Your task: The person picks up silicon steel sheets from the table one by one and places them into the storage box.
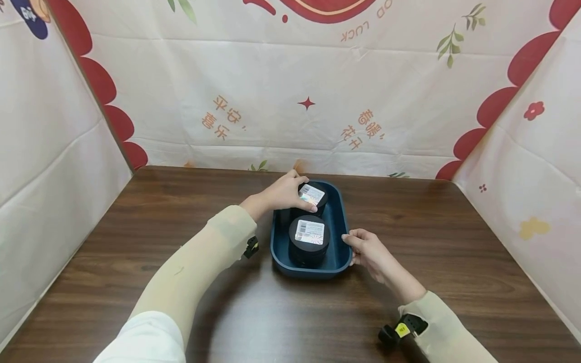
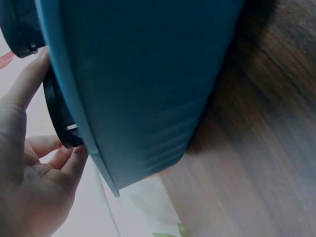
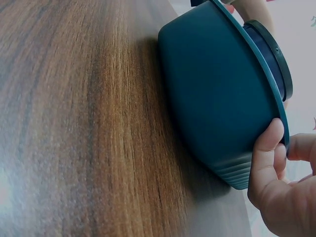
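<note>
A deep blue plastic basin (image 1: 310, 274) with rounded corners stands on the table, holding two round black lidded containers. White barcode labels mark both lids. My left hand (image 1: 282, 193) reaches over the basin's left side and grips the far container (image 1: 322, 202), thumb on the near side and fingers on the far side. Directly in front of it sits the near container (image 1: 309, 247), untouched by the fingers. At the basin's right rim, my right hand (image 1: 369, 253) pinches the edge; the right wrist view shows the thumb (image 3: 270, 137) on the outer wall.
The brown wood-grain table (image 1: 218, 322) extends on all sides of the basin. A white printed cloth (image 1: 281, 75) with red scallops hangs behind the table and along both sides. Each wrist carries a black strapped device, such as the right wrist camera (image 1: 399, 330).
</note>
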`<state>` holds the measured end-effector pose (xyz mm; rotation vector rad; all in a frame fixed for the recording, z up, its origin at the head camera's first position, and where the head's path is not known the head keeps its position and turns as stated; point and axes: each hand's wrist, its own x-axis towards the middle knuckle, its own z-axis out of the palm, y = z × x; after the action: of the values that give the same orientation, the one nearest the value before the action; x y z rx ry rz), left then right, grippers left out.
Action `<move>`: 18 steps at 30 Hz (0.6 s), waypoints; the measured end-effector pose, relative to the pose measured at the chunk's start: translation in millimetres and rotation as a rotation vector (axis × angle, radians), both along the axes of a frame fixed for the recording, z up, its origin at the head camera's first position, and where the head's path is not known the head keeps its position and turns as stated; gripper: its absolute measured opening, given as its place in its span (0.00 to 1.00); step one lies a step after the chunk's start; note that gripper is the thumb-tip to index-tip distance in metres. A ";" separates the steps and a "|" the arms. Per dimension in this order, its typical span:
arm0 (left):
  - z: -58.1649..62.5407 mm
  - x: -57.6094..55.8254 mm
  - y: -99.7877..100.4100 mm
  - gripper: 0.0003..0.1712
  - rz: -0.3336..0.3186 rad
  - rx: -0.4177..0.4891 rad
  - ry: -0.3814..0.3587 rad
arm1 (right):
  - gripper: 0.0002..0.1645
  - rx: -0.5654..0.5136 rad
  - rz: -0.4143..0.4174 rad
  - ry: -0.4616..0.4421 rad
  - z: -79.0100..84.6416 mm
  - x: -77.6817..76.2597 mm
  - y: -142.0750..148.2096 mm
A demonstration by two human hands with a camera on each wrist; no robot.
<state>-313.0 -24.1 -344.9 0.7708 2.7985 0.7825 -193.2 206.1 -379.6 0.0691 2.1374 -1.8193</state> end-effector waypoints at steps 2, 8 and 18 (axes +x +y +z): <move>-0.6 0.2 1.4 0.54 0.002 0.010 -0.008 | 0.13 -0.002 0.002 0.001 0.5 -0.6 0.5; -5.8 1.9 3.4 0.55 0.013 0.054 -0.031 | 0.15 0.009 -0.003 -0.003 0.9 -1.0 2.2; -12.6 4.2 3.2 0.56 0.039 0.093 -0.017 | 0.16 0.031 -0.017 0.020 -0.7 -3.0 3.1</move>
<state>-308.8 -20.9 -357.5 0.7225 2.7866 0.9275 -196.2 209.2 -380.3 0.0775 2.1853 -1.8041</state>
